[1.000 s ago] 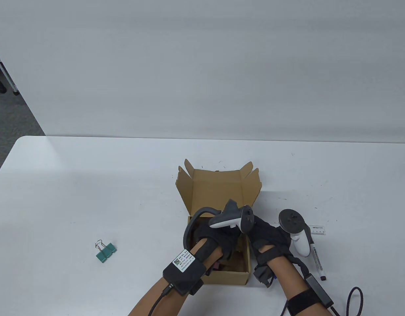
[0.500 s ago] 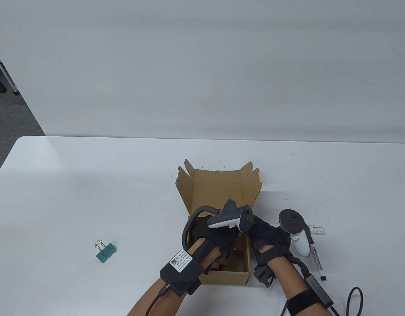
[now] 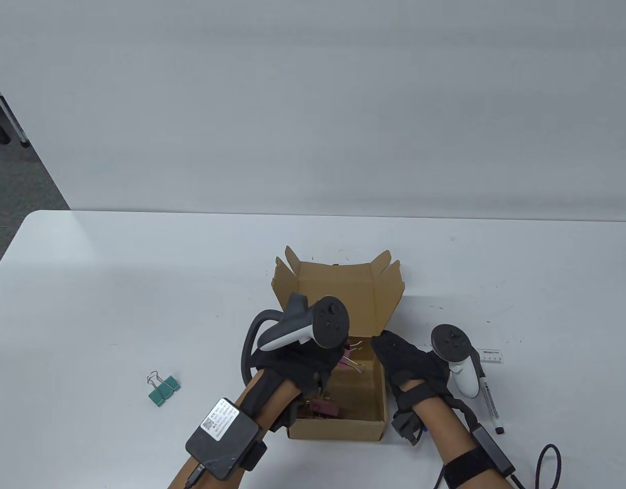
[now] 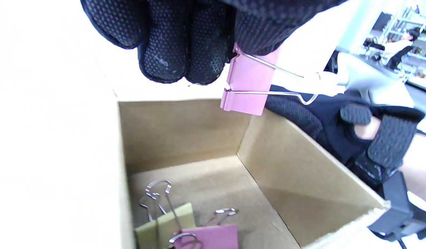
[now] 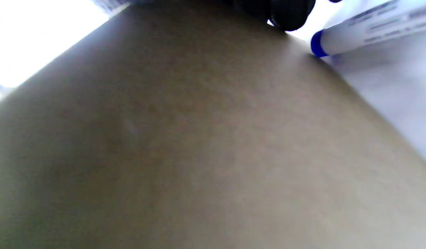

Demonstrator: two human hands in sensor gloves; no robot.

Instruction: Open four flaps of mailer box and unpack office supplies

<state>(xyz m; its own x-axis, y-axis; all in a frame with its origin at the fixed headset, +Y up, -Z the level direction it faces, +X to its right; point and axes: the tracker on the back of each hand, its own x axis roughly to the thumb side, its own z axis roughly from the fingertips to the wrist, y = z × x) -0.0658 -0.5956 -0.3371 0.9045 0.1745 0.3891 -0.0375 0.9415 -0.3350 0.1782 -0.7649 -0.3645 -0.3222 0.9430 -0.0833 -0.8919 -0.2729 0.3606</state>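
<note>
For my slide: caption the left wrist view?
Left hand pinches a pink binder clip above the open mailer box.

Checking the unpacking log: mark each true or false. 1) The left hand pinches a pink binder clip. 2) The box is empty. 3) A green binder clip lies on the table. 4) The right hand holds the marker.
1) True: the left hand pinches the pink binder clip above the mailer box.
2) False: binder clips remain inside.
3) True: green binder clip.
4) False: the right hand rests against the box; the marker lies on the table.
</note>
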